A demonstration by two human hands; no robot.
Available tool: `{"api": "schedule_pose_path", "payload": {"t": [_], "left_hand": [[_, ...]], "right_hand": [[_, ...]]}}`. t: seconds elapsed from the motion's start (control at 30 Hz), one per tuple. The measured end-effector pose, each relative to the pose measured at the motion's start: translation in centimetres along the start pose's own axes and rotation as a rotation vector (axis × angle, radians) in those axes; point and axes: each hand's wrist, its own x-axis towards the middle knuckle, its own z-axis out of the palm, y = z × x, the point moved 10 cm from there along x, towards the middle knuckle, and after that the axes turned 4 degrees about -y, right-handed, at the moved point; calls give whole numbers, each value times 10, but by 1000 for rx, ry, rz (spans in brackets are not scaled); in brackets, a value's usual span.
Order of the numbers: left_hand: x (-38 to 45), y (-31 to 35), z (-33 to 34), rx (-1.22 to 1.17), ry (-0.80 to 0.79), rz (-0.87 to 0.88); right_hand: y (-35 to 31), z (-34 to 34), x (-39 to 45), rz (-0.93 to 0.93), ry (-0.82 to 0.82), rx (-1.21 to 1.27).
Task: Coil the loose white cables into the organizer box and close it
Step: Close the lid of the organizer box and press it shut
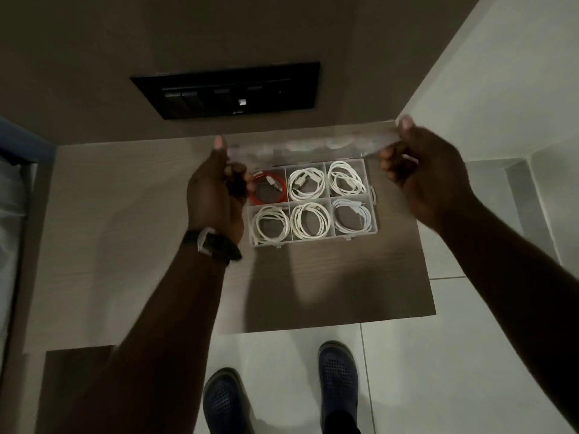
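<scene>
So the clear plastic organizer box sits on a wood-grain tabletop, pushed toward the wall end. It has six compartments, two rows of three. Five of them hold coiled white cables: middle and right in the far row, all three in the near row. The far-left compartment has a coiled red cable in it instead. Every coil lies flat inside its own divider, nothing spilling over as far as I can see.

The transparent lid is up, roughly on edge above the far side of the box, and it's blurry so the hinge isn't clear. Both hands are on it. The left hand pinches the left end, thumb tip up over the top edge and the other fingers curled underneath, partly covering the red cable's compartment. The right hand grips the right end the same way, thumb on top, fingers tucked below. So both are closed on the lid, one at each end.

There's a dark wristwatch on the left wrist. On the wall behind the table is a black switch panel. Down below, the person's dark blue perforated clogs stand on pale floor tiles. Small latch tabs stick out on the box's right and near edges, not fastened.
</scene>
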Motion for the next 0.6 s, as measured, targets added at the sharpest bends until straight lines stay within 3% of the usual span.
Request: {"api": "schedule_pose_path", "payload": {"t": [0.13,0.3,0.43,0.6], "left_hand": [[-36,-32,-29,129,-12,-7],[-43,-45,-48,775,5,183],[-51,-48,-44,885,37,316],[-57,-56,-35,991,-43,363]], "right_hand": [[40,-16,-45,2,-64,-101],[62,-25,-62,-102,56,-758],[46,-11,-71,-346,117,-1051],[51,-5,-68,-324,38,-1299]]}}
